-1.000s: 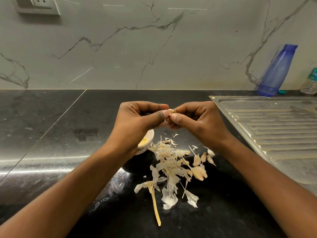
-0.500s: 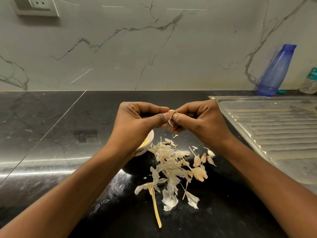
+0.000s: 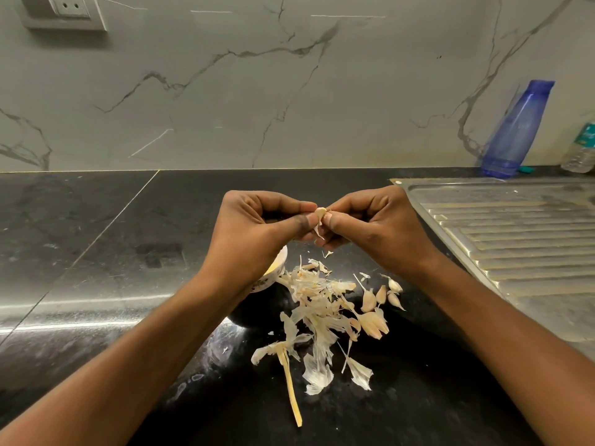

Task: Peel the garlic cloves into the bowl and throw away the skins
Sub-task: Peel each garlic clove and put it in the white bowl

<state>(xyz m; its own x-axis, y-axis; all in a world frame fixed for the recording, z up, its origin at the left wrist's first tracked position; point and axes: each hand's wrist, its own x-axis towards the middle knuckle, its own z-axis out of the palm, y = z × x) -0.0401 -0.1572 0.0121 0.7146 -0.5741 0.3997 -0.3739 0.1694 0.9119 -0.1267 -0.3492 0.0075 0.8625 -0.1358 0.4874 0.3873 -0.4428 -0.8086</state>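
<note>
1. Left stretch of the black counter is bare slab – loads of room to pass
2. Middle is jammed: left hand and right hand meet on one garlic clove, with the bowl tucked under the left wrist
3. Skins and loose cloves litter the near centre
4. Right side – ribbed drainboard, with a blue bottle at the back wall

Grey-veined marble wall behind glossy black countertop, wall socket top left, steel drainboard right

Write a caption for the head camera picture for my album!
Left hand and right hand pinch a garlic clove above the skins and bowl on the counter.
</note>
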